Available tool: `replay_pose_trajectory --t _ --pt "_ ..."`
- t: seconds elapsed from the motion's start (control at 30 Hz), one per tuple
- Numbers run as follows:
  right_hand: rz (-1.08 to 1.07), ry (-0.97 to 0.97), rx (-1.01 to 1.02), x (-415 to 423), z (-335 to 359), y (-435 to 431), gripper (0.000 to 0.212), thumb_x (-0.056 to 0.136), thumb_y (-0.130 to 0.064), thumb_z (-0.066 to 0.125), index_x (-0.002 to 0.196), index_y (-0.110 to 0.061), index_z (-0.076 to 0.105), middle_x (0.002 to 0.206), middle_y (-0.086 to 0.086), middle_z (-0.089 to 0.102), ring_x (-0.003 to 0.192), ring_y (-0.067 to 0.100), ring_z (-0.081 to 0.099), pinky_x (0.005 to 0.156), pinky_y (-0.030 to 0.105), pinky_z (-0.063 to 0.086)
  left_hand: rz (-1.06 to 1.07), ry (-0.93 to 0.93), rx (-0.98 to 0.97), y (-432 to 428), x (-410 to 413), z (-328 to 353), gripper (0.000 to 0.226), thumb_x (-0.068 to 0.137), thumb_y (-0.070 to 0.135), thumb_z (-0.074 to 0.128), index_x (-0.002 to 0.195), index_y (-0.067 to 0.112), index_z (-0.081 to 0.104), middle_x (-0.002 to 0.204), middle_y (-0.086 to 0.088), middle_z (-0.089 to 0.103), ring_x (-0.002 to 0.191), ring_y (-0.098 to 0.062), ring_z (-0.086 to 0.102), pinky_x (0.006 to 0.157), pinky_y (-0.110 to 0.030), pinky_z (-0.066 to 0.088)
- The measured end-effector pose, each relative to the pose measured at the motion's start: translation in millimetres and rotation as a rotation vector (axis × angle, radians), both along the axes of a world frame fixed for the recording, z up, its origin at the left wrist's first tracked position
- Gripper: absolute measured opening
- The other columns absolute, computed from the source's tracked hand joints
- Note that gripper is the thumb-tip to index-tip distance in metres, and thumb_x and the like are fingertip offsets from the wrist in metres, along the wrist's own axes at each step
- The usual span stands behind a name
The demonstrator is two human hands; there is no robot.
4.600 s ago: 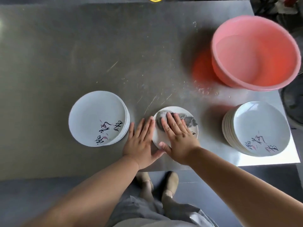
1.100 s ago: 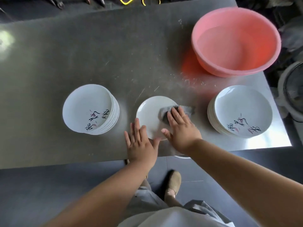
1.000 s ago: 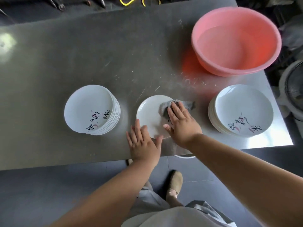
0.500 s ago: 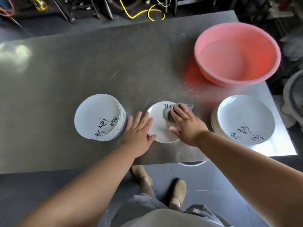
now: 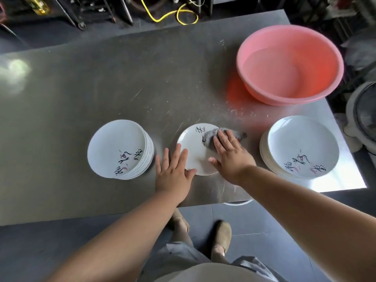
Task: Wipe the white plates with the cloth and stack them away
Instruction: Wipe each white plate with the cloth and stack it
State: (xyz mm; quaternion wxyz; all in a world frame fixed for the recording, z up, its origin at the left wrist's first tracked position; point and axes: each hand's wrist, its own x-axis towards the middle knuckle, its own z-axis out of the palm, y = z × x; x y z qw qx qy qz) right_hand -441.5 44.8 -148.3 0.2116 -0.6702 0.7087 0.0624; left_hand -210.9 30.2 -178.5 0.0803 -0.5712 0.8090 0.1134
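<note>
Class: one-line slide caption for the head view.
Right hand presses grey cloth onto the middle white plate; left hand rests flat on its rim.

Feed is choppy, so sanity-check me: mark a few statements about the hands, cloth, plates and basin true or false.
1. The right hand presses the grey cloth onto the single plate. True.
2. The left hand lifts that plate off the table. False: the plate lies on the table, with the hand's straight fingers resting on its near-left edge.
3. A left stack and a right stack of plates flank it. True.
4. The pink basin stands at the near left. False: far right.
</note>
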Motion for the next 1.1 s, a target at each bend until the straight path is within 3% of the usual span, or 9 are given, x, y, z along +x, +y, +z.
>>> replay_pose_trajectory --t 0.17,0.27,0.33,0.4,0.5,0.63,0.73,0.87,1.1 --pt "0.070 -0.088 0.020 33 1 65 0.094 0.097 -0.075 0.013 0.167 -0.013 0.002 0.175 0.004 -0.012 0.157 0.023 -0.027 0.128 0.036 -0.012 0.205 0.031 0.055 34 -24 10 0.078 0.101 0.066 0.035 0.167 0.030 0.014 0.176 0.007 -0.007 0.158 -0.033 0.009 0.128 -0.055 -0.007" --pt "0.192 -0.102 0.059 23 2 73 0.099 0.091 -0.080 0.004 0.168 -0.016 0.007 0.175 0.002 -0.005 0.158 0.021 -0.023 0.125 0.033 -0.015 0.148 0.035 0.063 57 -17 15 0.084 0.097 0.066 0.041 0.164 0.017 0.028 0.174 -0.006 0.010 0.158 -0.034 0.015 0.128 -0.055 -0.003" --pt "0.238 -0.049 0.020 4 2 51 0.093 0.095 -0.077 0.015 0.168 -0.020 0.009 0.176 0.001 -0.001 0.159 0.019 -0.019 0.125 0.034 -0.010 0.061 0.065 -0.020 57 -6 16 0.078 0.096 0.062 0.038 0.159 0.015 0.042 0.171 -0.009 0.025 0.156 -0.035 0.024 0.128 -0.056 0.001" --pt "0.251 0.013 -0.016 -15 1 23 0.087 0.098 -0.072 0.028 0.168 -0.023 0.009 0.176 -0.001 -0.002 0.160 0.019 -0.016 0.128 0.037 -0.004 -0.020 0.087 -0.091 34 4 15 0.077 0.096 0.058 0.029 0.164 0.021 0.032 0.174 -0.006 0.018 0.160 -0.034 0.016 0.128 -0.053 -0.005" --pt "0.148 0.033 -0.001 -22 2 2 0.087 0.099 -0.072 0.029 0.168 -0.023 0.006 0.176 -0.003 -0.008 0.160 0.020 -0.018 0.129 0.039 0.000 -0.161 -0.033 -0.012 -8 15 7 0.071 0.101 0.058 0.008 0.167 0.032 -0.001 0.175 0.006 -0.012 0.161 -0.024 -0.016 0.125 -0.048 -0.021" --pt "-0.050 -0.021 -0.012 15 -2 39 0.089 0.100 -0.070 0.023 0.167 -0.014 0.005 0.175 0.004 -0.010 0.158 0.024 -0.024 0.131 0.042 -0.002 -0.125 -0.038 0.013 -7 13 -1 0.064 0.106 0.052 0.018 0.167 0.034 0.011 0.173 0.002 0.024 0.163 -0.024 0.001 0.127 -0.048 -0.014" --pt "0.049 -0.101 0.038 38 -3 88 0.097 0.095 -0.078 0.011 0.167 -0.016 0.001 0.175 0.003 -0.013 0.157 0.022 -0.027 0.127 0.037 -0.013 -0.084 -0.019 -0.055 2 7 -1 0.063 0.106 0.051 0.024 0.166 0.031 0.021 0.171 0.001 0.030 0.162 -0.026 0.009 0.126 -0.047 -0.013" --pt "0.121 -0.093 0.038 10 -5 63 0.090 0.097 -0.076 0.019 0.168 -0.020 0.007 0.176 -0.002 -0.004 0.160 0.020 -0.015 0.131 0.041 0.008 -0.082 -0.026 -0.040 3 4 4 0.068 0.105 0.058 0.030 0.166 0.027 0.023 0.172 0.000 0.028 0.162 -0.028 0.008 0.128 -0.052 -0.008" --pt "-0.037 -0.081 0.005 1 -10 45 0.068 0.107 -0.038 0.043 0.167 -0.026 0.014 0.175 -0.007 -0.002 0.161 0.027 -0.012 0.125 0.046 0.031 0.061 -0.037 -0.010 16 -13 8 0.069 0.105 0.062 0.029 0.166 0.031 0.021 0.173 0.001 0.024 0.163 -0.027 0.003 0.127 -0.052 -0.014"
